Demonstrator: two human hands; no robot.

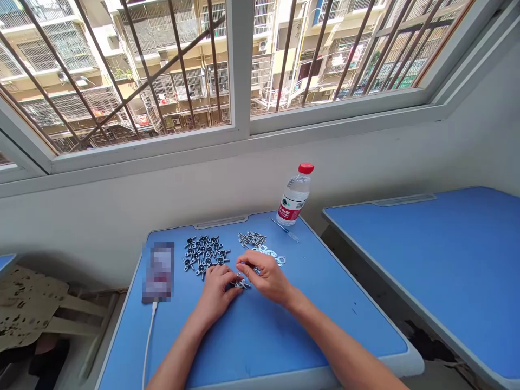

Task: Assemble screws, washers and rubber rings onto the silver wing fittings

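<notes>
My left hand (219, 288) rests low over the blue desk, thumb and fingers closed around a small silvery metal part (242, 283) near the desktop. Just right of it, my right hand (266, 275) is in a pinch above that part. Whatever lies between the right fingertips is too small to make out. Beyond the left hand spreads a group of black round pieces with metal pins and loops (203, 252). A pile of small metal screw-like pieces (252, 238) lies farther back. Flat pale ring-shaped pieces (280, 260) are partly hidden behind my right hand.
A water bottle with a red cap (289, 200) stands at the blue desk's (260, 346) back right corner, beside a thin pen (286, 230). At left lies a phone (158, 273) with a white cable (149, 338). Another blue desk (439, 260) stands to the right.
</notes>
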